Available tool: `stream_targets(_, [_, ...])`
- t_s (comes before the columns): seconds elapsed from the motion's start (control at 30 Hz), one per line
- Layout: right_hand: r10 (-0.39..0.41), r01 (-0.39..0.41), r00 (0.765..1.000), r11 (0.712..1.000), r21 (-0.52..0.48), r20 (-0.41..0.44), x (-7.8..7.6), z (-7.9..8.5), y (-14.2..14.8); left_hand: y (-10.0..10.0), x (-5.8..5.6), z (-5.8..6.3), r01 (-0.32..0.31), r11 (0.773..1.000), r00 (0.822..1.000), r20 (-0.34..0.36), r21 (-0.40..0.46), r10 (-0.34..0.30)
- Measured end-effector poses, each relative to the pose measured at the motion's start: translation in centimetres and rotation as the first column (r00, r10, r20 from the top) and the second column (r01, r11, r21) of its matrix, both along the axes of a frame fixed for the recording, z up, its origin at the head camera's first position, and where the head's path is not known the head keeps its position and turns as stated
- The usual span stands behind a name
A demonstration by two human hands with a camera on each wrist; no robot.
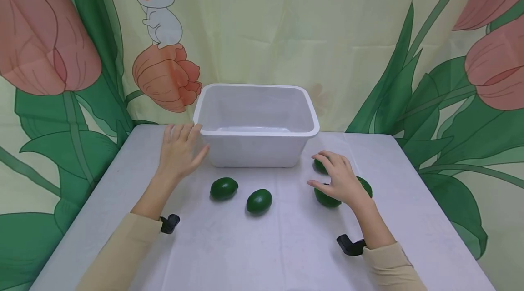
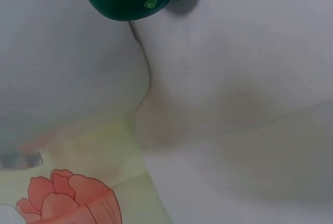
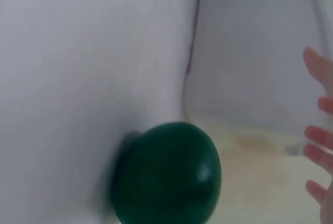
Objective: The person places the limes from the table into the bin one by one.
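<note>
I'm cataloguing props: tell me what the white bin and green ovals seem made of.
The white bin: probably moulded plastic, smooth with a slight sheen, judging by its rounded rim. The green ovals: glossy, with bright highlights; real waxy skin or plastic, I can't tell.

Standing upright here is the white bin [image 1: 254,151], the left hand [image 1: 178,151] hovering at its left corner; two glossy, oval green fruits [image 1: 224,188] are lying in front, three matching fruits [image 1: 326,198] clustering rightward, partly hiding beneath the right hand [image 1: 340,179].
</note>
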State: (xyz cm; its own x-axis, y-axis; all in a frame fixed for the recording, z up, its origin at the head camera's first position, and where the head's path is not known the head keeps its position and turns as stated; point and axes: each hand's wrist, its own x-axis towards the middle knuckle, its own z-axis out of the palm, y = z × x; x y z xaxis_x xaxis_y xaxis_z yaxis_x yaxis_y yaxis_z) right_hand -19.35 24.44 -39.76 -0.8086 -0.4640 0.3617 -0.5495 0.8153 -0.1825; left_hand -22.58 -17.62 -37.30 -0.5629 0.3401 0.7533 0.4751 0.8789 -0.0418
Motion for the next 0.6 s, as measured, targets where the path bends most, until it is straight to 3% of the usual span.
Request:
stream_targets(0.23, [0.119,-0.12,0.992,0.992,0.031,0.044,0.1,-1.3,-1.4,1.2,-1.3,0.5,0.053,0.997,0.998,-0.034,-0.064,-0.055])
stream_targets(0.6, [0.239,-0.24,0.969,0.971,0.019,0.057,0.4,-2.8,-3.5,2.4,-2.0,1.1,0.064,0.985,0.998,0.035,-0.161,-0.059])
